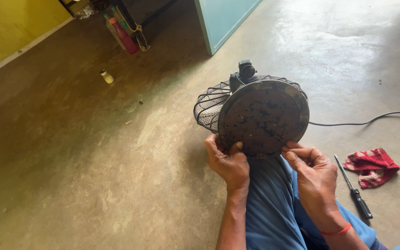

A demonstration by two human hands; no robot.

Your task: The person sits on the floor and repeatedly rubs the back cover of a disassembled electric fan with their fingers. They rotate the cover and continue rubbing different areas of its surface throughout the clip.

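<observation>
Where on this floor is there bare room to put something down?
Left of the left hand, the floor is bare toward the small bottle. Right of the right hand it is crowded: screwdriver, red cloth, cable.

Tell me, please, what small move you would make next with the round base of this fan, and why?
Probably reach the right hand to the black-handled screwdriver beside the red cloth. Both hands hold the rim of the rusty round metal fan base turned up toward the camera, the left hand gripping its lower edge, so the underside is exposed and no tool is in hand.
</observation>
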